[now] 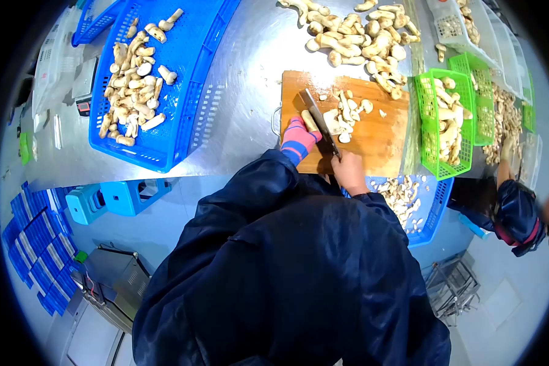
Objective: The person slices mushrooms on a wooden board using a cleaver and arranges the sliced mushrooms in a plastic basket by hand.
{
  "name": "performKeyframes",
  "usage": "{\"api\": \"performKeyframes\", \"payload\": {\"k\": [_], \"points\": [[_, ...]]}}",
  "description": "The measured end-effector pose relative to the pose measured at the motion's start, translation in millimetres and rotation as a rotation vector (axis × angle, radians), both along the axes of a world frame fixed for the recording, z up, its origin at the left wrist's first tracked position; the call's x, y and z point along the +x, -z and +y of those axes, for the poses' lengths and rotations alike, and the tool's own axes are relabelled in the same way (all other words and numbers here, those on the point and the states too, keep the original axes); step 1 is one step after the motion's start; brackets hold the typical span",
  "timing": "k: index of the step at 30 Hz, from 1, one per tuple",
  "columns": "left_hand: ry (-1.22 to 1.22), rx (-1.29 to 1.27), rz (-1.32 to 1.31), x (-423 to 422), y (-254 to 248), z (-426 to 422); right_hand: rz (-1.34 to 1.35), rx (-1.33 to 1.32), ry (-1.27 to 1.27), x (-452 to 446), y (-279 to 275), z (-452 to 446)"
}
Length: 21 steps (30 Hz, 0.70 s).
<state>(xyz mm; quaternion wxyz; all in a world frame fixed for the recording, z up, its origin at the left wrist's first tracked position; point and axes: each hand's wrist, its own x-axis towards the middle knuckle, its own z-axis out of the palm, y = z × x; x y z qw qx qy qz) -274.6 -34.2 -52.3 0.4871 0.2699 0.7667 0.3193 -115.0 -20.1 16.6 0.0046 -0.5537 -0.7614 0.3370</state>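
Observation:
My left hand (298, 138), in a pink and blue striped glove, holds a pale mushroom (310, 121) on the wooden cutting board (384, 140). My right hand (348, 170) is bare and closed round the handle of a knife (318, 117). The dark blade lies slantwise just right of the held mushroom. Beyond the blade, cut mushroom pieces (346, 116) are scattered on the board. Above the board a heap of whole mushrooms (363, 39) rests on the metal table (241, 91).
At left a blue crate (186, 79) holds mushrooms; at right stands a green basket (430, 131) of mushrooms. Below the board's right side is a blue crate (438, 213) with pieces. A co-worker (518, 210) is at far right. Blue stools (125, 196) stand below the table.

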Motion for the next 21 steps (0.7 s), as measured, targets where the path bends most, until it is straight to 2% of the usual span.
{"api": "performKeyframes", "payload": {"k": [3, 4, 5, 6, 7, 9, 10, 11, 13, 15, 17, 19, 21], "points": [[-0.348, 0.014, -0.933, -23.2, -12.9, -12.4, 0.015, 0.004, 0.083, 8.4, 7.7, 1.1], [-0.339, 0.095, -1.202, -42.1, -30.4, -16.8, 0.016, -0.033, 0.128, 13.9, 8.8, 0.8], [-0.431, 0.184, -1.365, -61.2, -52.0, -21.8, 0.018, -0.066, 0.174, 17.2, 9.8, 2.0], [-0.710, 0.276, -1.368, -80.0, -65.7, -29.2, 0.024, -0.078, 0.195, 19.2, 9.8, 1.8], [-0.712, 0.485, -1.710, -114.8, -64.6, -41.2, 0.027, -0.093, 0.214, 20.5, 7.8, -0.3], [-0.851, 0.917, -2.027, -171.4, -93.4, -49.4, 0.013, -0.070, 0.208, 18.4, 4.1, -2.5], [-0.603, 1.174, -1.808, -177.9, -128.7, -38.7, 0.003, -0.069, 0.204, 19.6, 10.2, -4.0], [-0.567, 1.201, -1.796, -192.8, -133.5, -37.5, -0.007, -0.066, 0.202, 20.8, 15.5, -5.4], [-0.672, 1.127, -1.540, -216.6, -86.0, -21.3, 0.003, -0.050, 0.208, 22.7, 19.8, -7.4], [-0.563, 0.850, -0.933, -196.1, -78.6, 31.2, 0.053, -0.008, 0.189, 20.0, 11.1, -7.5], [-0.235, 0.609, -0.499, -183.2, -64.7, 97.6, 0.067, -0.033, 0.211, 17.5, 6.4, -7.6], [0.166, 0.577, 0.396, -181.4, -32.6, 166.2, 0.080, -0.005, 0.232, 14.3, 7.4, -10.2], [0.335, 0.665, 0.826, -183.5, -20.5, 232.1, 0.030, -0.002, 0.244, 13.7, 6.0, -10.7]]}}
